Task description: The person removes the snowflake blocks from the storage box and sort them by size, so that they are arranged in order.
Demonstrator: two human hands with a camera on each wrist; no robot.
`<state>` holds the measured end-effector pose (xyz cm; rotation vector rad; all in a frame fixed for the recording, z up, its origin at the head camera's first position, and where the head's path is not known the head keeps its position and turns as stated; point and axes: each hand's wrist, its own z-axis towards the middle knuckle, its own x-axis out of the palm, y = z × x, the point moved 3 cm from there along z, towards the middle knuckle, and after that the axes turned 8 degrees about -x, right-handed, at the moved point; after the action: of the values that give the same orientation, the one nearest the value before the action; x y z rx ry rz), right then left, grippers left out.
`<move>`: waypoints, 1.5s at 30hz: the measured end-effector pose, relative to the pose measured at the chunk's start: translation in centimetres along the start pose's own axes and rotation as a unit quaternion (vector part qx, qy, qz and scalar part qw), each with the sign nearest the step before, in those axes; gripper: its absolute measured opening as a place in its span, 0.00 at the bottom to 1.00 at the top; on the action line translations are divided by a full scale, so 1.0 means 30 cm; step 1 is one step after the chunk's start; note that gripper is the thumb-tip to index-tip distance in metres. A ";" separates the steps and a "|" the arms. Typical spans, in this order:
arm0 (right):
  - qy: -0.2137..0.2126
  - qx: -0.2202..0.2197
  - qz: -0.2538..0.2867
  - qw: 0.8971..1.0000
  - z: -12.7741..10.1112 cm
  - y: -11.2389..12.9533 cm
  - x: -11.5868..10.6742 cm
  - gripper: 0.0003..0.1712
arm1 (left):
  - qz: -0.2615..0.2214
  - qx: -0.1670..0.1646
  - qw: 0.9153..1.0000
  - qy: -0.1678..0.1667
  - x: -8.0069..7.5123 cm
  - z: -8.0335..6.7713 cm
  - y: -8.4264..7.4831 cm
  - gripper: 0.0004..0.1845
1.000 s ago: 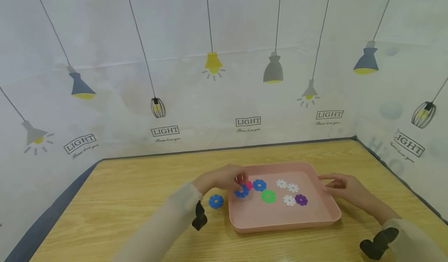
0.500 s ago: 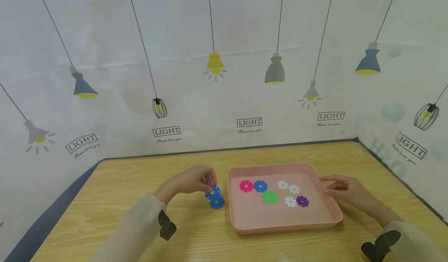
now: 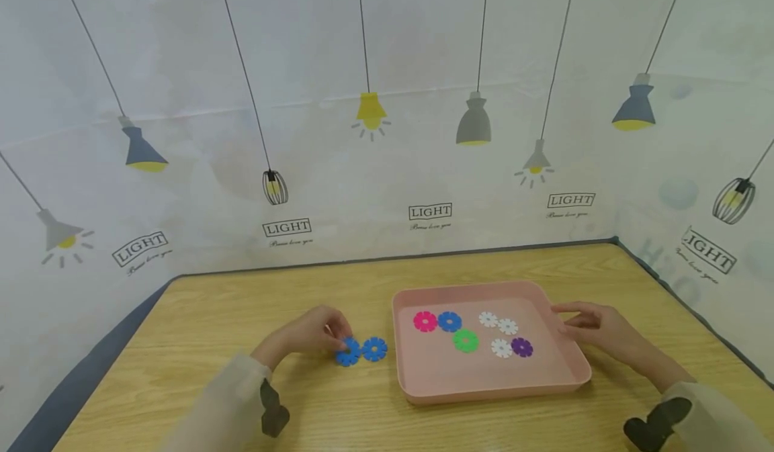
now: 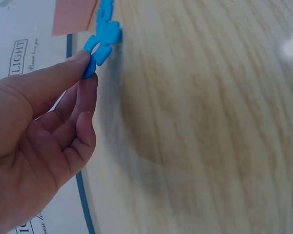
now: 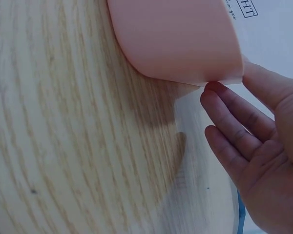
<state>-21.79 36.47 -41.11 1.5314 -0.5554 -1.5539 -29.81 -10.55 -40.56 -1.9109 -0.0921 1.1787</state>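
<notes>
My left hand (image 3: 314, 331) pinches a blue snowflake disc (image 3: 349, 354) between thumb and fingertips, low over the table and left of the tray. Its edge meets a second blue snowflake disc (image 3: 375, 349) that lies on the wood; whether the two are linked cannot be told. In the left wrist view the held disc (image 4: 104, 38) is tilted at the thumb tip. My right hand (image 3: 595, 328) grips the right wall of the pink tray (image 3: 484, 381), thumb at the rim and fingers against the outside, as the right wrist view shows the tray wall (image 5: 180, 44) between them.
Inside the tray lie a pink disc (image 3: 425, 321), a blue disc (image 3: 449, 322), a green disc (image 3: 465, 340), several white discs (image 3: 501, 348) and a purple disc (image 3: 522, 347). The wooden table (image 3: 230, 311) meets a lamp-printed wall (image 3: 338, 170) at the back.
My left hand has carried the blue snowflake disc out of the tray, leftward, then down to the left side of the other blue disc on the table. The right hand keeps its place at the tray.
</notes>
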 end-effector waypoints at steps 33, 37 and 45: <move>0.003 0.009 0.000 1.000 -0.003 -0.008 -0.003 0.29 | 0.006 -0.030 0.999 -0.019 0.019 0.017 -0.011 0.07; 0.002 0.004 -0.001 1.000 -0.004 -0.005 -0.001 0.29 | 0.008 -0.009 1.000 -0.029 0.015 0.042 -0.054 0.07; 0.001 -0.004 0.005 1.000 -0.006 -0.001 0.001 0.29 | 0.017 0.033 0.998 -0.047 0.034 0.130 -0.197 0.08</move>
<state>-21.62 36.50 -41.18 1.5214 -0.5542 -1.5450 -30.10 -3.93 -37.83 -1.8063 -0.0705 1.2783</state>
